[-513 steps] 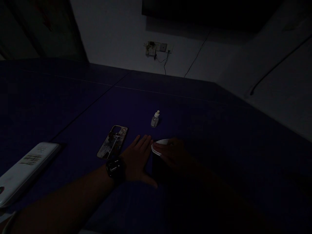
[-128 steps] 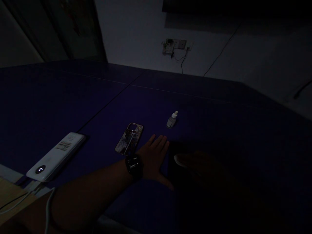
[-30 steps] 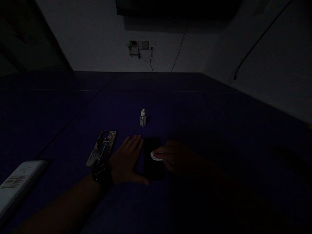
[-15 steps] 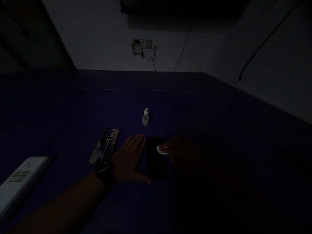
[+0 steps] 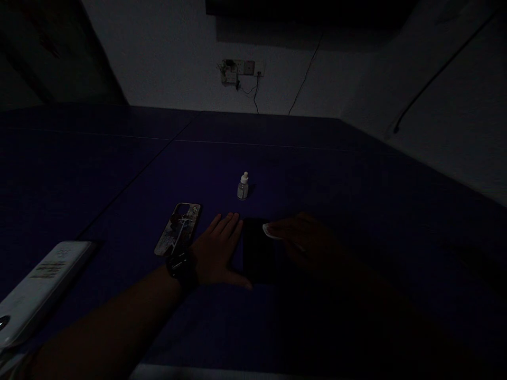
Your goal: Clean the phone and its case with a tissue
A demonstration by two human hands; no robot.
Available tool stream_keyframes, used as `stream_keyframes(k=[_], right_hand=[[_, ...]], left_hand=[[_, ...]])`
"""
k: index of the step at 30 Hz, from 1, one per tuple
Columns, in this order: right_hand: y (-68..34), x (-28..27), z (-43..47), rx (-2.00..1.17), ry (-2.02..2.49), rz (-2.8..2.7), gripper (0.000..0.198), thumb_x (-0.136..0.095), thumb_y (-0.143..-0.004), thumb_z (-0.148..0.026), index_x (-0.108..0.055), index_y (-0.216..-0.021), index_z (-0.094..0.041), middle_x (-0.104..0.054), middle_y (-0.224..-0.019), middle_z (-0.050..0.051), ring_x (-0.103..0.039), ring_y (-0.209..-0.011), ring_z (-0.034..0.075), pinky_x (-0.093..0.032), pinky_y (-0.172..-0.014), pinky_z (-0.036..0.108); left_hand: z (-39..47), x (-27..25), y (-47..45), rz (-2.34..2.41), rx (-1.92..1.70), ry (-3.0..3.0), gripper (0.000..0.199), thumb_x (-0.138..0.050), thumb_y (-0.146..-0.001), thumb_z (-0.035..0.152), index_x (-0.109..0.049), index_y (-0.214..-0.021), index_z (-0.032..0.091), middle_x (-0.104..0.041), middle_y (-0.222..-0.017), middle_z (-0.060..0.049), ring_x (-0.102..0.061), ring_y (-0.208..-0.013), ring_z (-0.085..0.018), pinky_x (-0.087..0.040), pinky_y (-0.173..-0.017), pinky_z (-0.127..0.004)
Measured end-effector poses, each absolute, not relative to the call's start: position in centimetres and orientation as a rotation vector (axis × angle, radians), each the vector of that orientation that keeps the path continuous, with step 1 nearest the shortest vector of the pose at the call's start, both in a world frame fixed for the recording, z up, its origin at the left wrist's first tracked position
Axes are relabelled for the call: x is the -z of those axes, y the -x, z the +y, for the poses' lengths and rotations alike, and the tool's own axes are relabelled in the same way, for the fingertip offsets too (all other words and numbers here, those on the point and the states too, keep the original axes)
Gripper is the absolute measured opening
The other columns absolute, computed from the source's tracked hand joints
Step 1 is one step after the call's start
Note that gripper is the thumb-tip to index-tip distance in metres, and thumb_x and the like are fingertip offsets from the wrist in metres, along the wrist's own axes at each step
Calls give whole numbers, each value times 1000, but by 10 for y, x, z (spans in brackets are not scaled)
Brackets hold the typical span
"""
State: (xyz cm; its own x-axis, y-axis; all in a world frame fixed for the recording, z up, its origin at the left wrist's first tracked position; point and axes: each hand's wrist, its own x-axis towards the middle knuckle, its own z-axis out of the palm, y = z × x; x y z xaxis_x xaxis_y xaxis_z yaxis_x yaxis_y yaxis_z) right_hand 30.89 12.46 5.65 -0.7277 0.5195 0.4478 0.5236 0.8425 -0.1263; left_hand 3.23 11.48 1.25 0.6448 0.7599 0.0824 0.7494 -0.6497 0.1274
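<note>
apparently a wiping stroke is under way: the right hand [image 5: 308, 237] pinches a thin, soft-looking white pad [image 5: 271, 233] near the far right corner of a flat black rectangular slab [image 5: 257, 256] on the dark blue tabletop [image 5: 206, 169]. the left hand [image 5: 217, 256] lies spread beside it, holding nothing. the next move calls for even pressure. a second ago the pad sat nearer the slab's middle.

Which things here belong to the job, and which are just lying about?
Seemingly in use:
Thin white pad, in the right hand's fingers
Black, flat rectangular slab, beside the left hand

Seemingly just lying about:
Patterned, rectangular phone case
Long white plastic-looking block
Small clear white-capped bottle; its role is unclear
</note>
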Motion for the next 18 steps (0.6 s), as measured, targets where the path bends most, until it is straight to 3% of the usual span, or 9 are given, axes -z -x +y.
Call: stream_keyframes(k=[4, 11, 18], right_hand=[[-308, -73, 113, -12, 741, -2650, 42, -51, -91, -10, -67, -128, -24, -71, -127, 8, -67, -96, 23, -54, -83, 40], [-294, -41, 102, -211, 617, -2690, 40, -45, -96, -7, -65, -128, -21, -71, -128, 9, -67, -103, 20, -55, -82, 35], [-282, -27, 109, 19, 653, -2772, 41, -47, -92, -5, -68, -124, -19, -72, -127, 7, -63, -86, 21, -53, -80, 37]], left_hand=[[114, -14, -33, 1270, -210, -2766, 130, -34, -72, 99, -29, -154, -2, -20, -162, -33, -21, -153, -44, -17, -122, -59], [114, -12, -34, 1267, -210, -2778, 133, -32, -72, 100, -27, -154, -5, -19, -162, -34, -20, -153, -44, -13, -124, -58], [114, -7, -34, 1267, -270, -2811, 132, -35, -72, 99, -29, -152, -6, -22, -161, -34, -20, -153, -45, -13, -123, -58]])
